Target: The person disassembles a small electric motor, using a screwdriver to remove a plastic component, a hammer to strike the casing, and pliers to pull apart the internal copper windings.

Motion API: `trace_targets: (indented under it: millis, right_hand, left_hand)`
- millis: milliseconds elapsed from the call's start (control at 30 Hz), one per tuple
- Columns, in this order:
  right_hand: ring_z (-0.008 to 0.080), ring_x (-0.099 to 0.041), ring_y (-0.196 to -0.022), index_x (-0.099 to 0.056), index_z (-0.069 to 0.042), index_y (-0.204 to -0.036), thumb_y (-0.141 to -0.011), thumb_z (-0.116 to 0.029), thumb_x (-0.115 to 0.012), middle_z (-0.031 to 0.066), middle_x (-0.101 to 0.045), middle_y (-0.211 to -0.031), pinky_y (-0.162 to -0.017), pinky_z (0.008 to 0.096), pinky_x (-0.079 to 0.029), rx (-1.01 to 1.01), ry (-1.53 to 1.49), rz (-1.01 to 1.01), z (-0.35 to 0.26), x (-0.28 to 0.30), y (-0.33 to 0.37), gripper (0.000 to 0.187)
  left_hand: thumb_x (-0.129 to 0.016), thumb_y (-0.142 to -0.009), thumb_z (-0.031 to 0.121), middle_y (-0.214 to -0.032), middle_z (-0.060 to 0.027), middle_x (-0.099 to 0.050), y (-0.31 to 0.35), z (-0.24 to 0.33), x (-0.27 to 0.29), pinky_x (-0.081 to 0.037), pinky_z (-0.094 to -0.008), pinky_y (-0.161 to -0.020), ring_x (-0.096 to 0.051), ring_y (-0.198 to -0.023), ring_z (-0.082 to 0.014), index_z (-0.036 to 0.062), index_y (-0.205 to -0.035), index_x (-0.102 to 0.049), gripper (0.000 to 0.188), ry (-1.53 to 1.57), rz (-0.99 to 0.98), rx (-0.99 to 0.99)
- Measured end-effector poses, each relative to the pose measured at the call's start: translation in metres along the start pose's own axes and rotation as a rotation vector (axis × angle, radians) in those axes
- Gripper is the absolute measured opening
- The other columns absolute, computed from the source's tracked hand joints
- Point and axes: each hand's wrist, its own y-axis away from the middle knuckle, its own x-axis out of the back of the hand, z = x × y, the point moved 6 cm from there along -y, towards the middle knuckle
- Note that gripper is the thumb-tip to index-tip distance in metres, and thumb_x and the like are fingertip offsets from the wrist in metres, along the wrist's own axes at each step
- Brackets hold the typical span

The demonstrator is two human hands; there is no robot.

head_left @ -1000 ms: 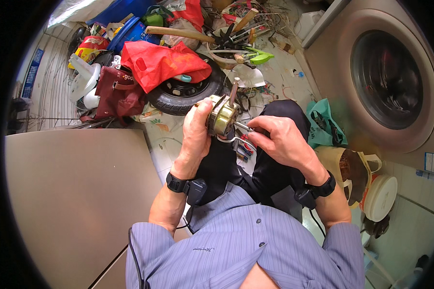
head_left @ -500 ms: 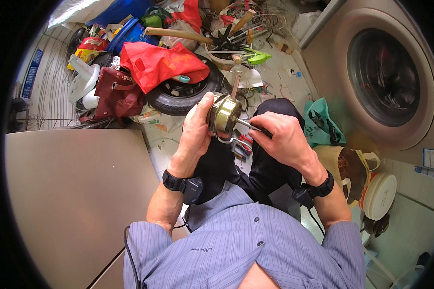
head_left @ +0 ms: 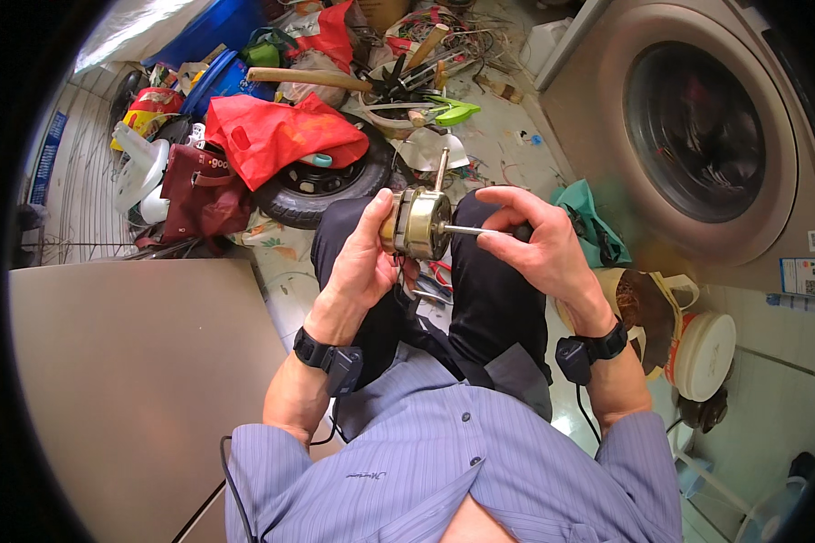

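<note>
A round brass-coloured electric motor (head_left: 418, 223) is held above my knees, with a thin metal post (head_left: 442, 169) standing up from it. My left hand (head_left: 364, 250) is closed around its left side, thumb on top. From the right, my right hand (head_left: 539, 242) grips what looks like a screwdriver (head_left: 466, 230); its shank meets the motor's right face and its dark handle is mostly hidden by my fingers. Below the motor, between my legs, red-handled pliers (head_left: 440, 273) and other small tools show in part.
A tyre (head_left: 276, 204) lies ahead under a red bag (head_left: 281, 136), with wires and clutter behind. A washing machine (head_left: 589, 118) stands at right, near a green bag (head_left: 598, 222) and a white-lidded bucket (head_left: 711, 357). A flat beige panel (head_left: 145, 371) fills the left.
My right hand has shifted slightly right, its fingers more spread along the screwdriver, which now points more level. The motor has turned a little in my left hand. The whole view has shifted slightly.
</note>
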Motion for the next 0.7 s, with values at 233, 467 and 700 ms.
trace_targets:
  millis: [233, 467, 700]
  right_hand:
    - [0.0137, -0.069, -0.083, -0.071, 0.003, -0.111, -0.084, -0.007, -0.074, 0.0109, -0.075, -0.094, -0.079, 0.0278, -0.054, 0.024, -0.067, -0.008, 0.007, 0.001, 0.001, 0.029]
    - [0.0089, -0.067, -0.079, -0.071, 0.005, -0.106, -0.088, -0.005, -0.072, 0.0053, -0.073, -0.087, -0.075, 0.0247, -0.053, 0.025, 0.034, -0.072, -0.018, 0.008, -0.009, 0.021]
    - [0.0228, -0.072, -0.079, -0.072, 0.003, -0.101, -0.084, -0.012, -0.072, 0.0165, -0.073, -0.085, -0.074, 0.0332, -0.056, 0.060, 0.145, -0.106, -0.060, 0.016, -0.015, 0.023]
  left_hand:
    - [-0.049, -0.103, 0.057, -0.084, -0.0081, -0.075, 0.000, -0.008, -0.009, -0.058, -0.0283, -0.044, -0.069, -0.056, -0.0166, 0.0067, -0.114, -0.068, 0.055, 0.059, -0.089, 0.074]
    - [-0.048, -0.098, 0.069, -0.076, -0.0072, -0.074, 0.001, -0.023, -0.016, -0.056, -0.0250, -0.040, -0.066, -0.047, -0.0140, 0.0085, -0.116, -0.067, 0.066, 0.229, -0.154, 0.234]
    - [-0.047, -0.096, 0.072, -0.084, -0.0095, -0.072, 0.002, -0.030, -0.027, -0.052, -0.0217, -0.040, -0.060, -0.046, -0.0114, 0.0083, -0.119, -0.066, 0.071, 0.278, -0.201, 0.209]
